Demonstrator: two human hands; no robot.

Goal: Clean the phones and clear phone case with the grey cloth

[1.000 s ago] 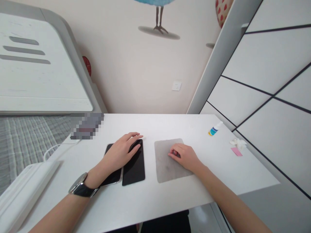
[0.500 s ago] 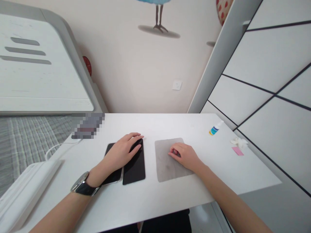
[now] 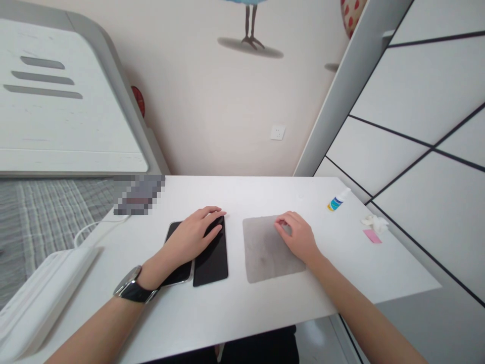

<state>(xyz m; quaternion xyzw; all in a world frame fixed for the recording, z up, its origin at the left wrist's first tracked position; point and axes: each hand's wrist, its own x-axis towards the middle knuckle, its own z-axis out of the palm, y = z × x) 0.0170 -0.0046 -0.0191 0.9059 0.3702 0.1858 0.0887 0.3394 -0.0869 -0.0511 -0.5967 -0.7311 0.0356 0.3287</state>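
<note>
My left hand lies with fingers spread across two dark items side by side. Under its palm is a black phone with a silvery rim, partly covered. The fingers and thumb reach over a glossy, phone-sized black slab. To the right, a grey cloth is spread flat on the table. My right hand is over the cloth's far right part, thumb and fingertips pinched together near its far edge. Whether cloth is caught between those fingertips cannot be made out.
On the white table, a small spray bottle lies at far right, near a crumpled white tissue and a pink slip. At left are a white case-like object, a white cable and a pixelated item.
My right hand has moved slightly away from me and to the right, toward the cloth's far edge. Its loosely curled fingers are now in a pinch. My left hand stays in place.
</note>
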